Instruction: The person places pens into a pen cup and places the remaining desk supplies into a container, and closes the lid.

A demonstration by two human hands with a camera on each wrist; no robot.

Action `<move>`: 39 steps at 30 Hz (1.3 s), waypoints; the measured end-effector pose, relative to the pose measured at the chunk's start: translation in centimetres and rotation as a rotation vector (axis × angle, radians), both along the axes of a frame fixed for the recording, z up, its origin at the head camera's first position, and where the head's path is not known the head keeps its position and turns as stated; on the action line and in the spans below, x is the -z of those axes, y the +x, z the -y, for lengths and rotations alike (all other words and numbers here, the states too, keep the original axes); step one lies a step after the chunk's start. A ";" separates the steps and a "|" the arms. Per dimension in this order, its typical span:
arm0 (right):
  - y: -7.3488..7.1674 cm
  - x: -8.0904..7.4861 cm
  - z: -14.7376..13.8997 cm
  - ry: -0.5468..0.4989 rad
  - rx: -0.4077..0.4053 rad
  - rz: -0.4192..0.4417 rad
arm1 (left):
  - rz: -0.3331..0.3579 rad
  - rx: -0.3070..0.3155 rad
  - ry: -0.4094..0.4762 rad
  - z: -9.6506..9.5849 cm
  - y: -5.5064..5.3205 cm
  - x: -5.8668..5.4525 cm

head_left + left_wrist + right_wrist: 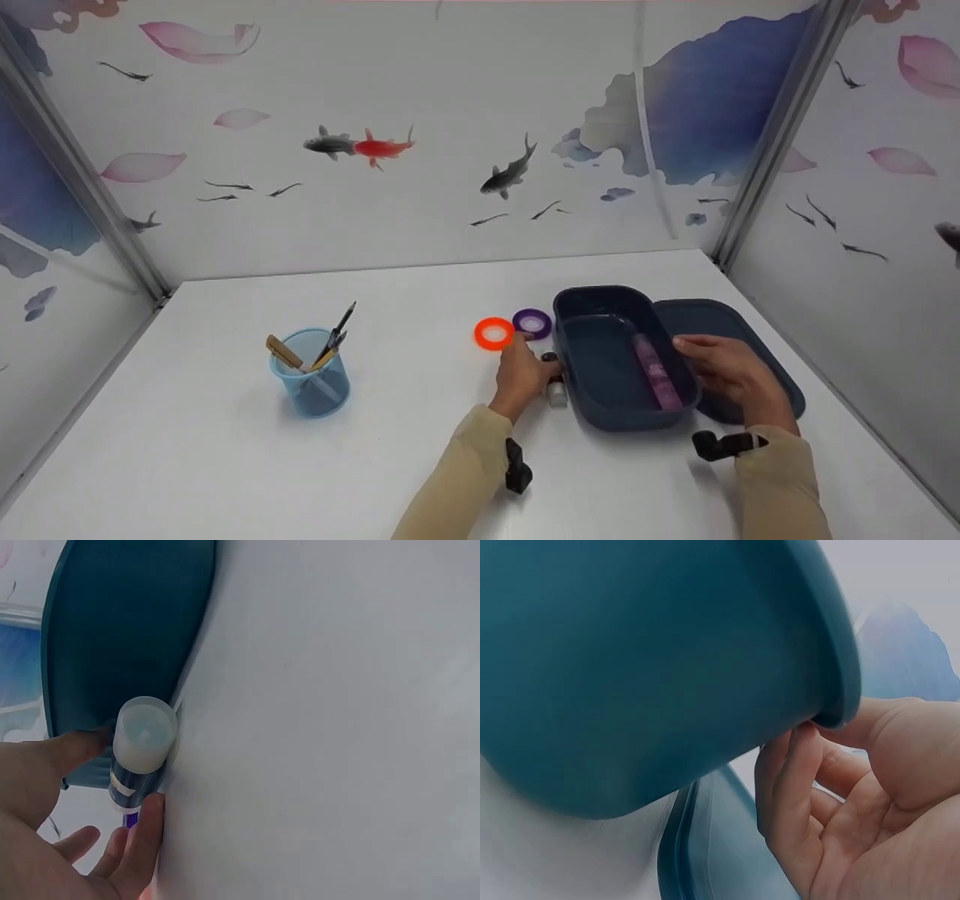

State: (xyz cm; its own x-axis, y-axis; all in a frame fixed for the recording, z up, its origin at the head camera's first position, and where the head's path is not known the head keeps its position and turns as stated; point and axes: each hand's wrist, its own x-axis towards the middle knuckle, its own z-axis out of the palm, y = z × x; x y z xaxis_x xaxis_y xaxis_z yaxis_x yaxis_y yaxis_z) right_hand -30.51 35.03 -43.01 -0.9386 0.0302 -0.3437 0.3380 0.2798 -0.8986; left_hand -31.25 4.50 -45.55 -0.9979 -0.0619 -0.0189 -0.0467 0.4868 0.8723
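A white-capped glue stick [556, 393] with a dark band lies on the table along the left side of the dark blue box [600, 420]. My left hand [522, 373] pinches it, the thumb on the box side and a fingertip opposite; the cap [144, 739] points toward the left wrist camera. My right hand [731, 371] holds the right rim of the box, thumb over the edge and fingertips [802, 742] underneath the lip. Inside the box, along its right wall, lies a long pink-purple item [656, 373], its kind unclear.
An orange tape roll [484, 343] and a purple tape roll [532, 312] lie beyond my left hand. The dark blue lid [739, 326] rests flat to the right, partly behind the box. A light blue pen cup [319, 397] with several tools stands at left. Patterned walls [450, 75] enclose the table.
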 end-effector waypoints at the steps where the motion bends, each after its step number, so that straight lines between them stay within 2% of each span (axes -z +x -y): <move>1: 0.0 0.0 0.0 -0.006 0.002 0.001 | 0.002 -0.002 -0.006 0.0 -0.1 -0.1; 5: 0.0 0.0 -0.1 -0.020 0.009 0.002 | 0.040 -0.003 -0.008 0.1 0.0 -0.2; 10: -0.2 0.0 -0.1 -0.057 0.020 -0.005 | 0.116 0.023 0.045 0.6 0.5 -0.6; 16: -0.1 0.0 -0.1 -0.068 0.028 0.004 | 0.168 0.045 0.084 1.2 0.7 -0.9; 22: 0.0 -0.1 0.0 -0.037 0.033 0.012 | 0.185 0.047 0.055 1.6 1.0 -1.1; 31: -0.1 -0.1 -0.2 -0.040 0.032 0.015 | 0.185 0.048 0.088 1.7 0.8 -1.0; 39: -0.2 0.1 -0.2 -0.091 0.019 0.000 | 0.208 0.031 0.134 1.6 0.8 -0.8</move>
State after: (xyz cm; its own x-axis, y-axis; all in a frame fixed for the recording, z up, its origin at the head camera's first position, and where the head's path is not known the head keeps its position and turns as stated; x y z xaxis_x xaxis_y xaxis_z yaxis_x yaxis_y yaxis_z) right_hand -30.66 35.19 -43.12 -0.9380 0.0160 -0.3462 0.3428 0.1902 -0.9200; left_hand -30.43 2.88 -44.77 -0.9730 -0.0142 -0.2304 -0.2190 0.3715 0.9022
